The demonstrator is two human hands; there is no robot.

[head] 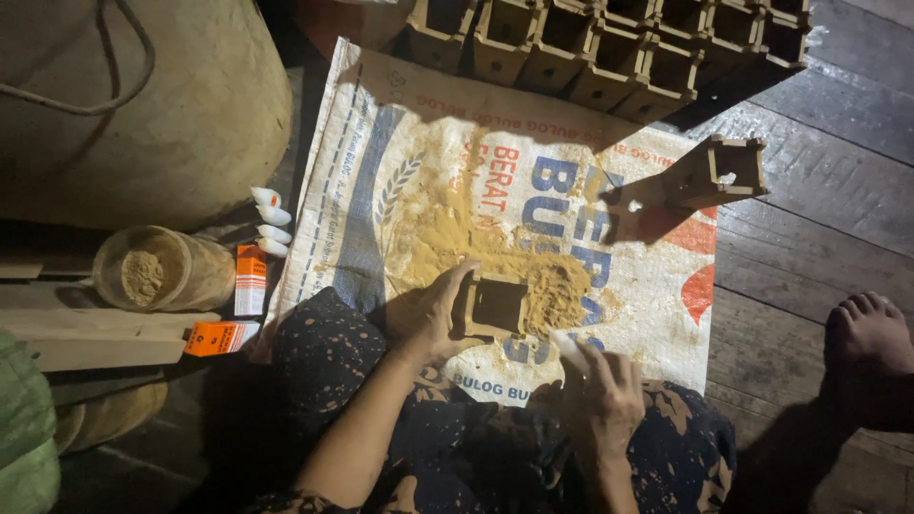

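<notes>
The left hand (440, 319) clasps the side of a small square wooden mould (495, 306), just to its right on the woven sack (381, 190). The right hand (602, 392), nearer the body, pinches a white paper cone (568, 348), with yellowish powder (557, 290) just beyond it.

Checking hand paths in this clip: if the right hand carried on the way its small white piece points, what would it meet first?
Probably the heap of tan powder on the printed woven sack, just right of the small dark square mould; the right hand aims its small white piece up-left, though depth is unclear.
</notes>
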